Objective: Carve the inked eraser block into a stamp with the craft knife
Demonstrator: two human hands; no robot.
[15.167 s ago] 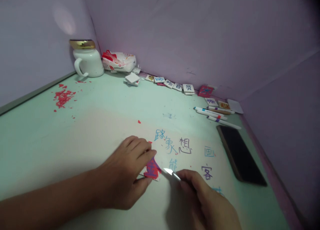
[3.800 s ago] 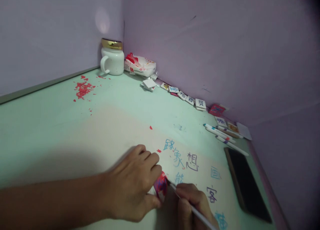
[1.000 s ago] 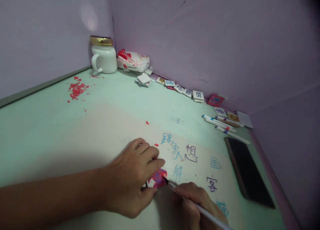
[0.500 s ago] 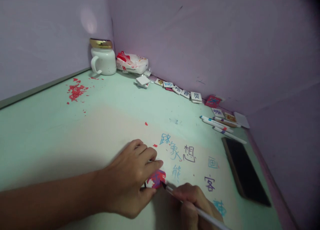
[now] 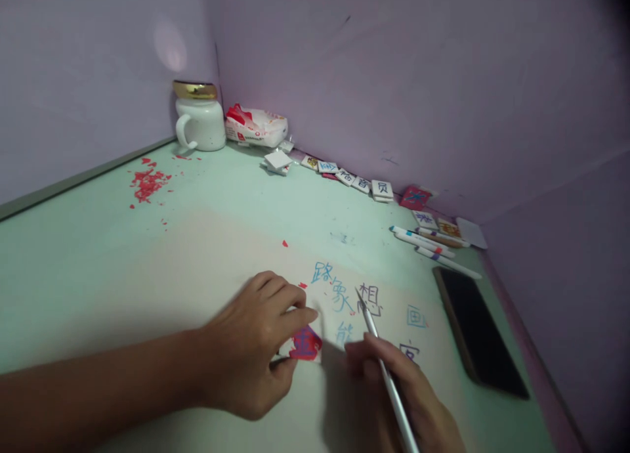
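Note:
My left hand (image 5: 256, 348) pinches a small square tile (image 5: 306, 343) with a red and purple face and holds it down on the pale green table (image 5: 98, 269). My right hand (image 5: 401, 400) grips a thin white carving tool (image 5: 384, 367), its tip raised and pointing away over the characters written on the table (image 5: 354, 299). The tool's tip is off the tile, to its right.
A white mug with a gold lid (image 5: 199, 116) and a tissue packet (image 5: 256, 126) stand in the far corner. A row of small tiles (image 5: 354, 180) lines the wall. Markers (image 5: 428, 239) and a dark phone (image 5: 477, 328) lie at right. Red shavings (image 5: 147, 180) lie far left.
The tool's tip has lifted off the tile and swung up to point away from me. My left hand keeps the tile in place.

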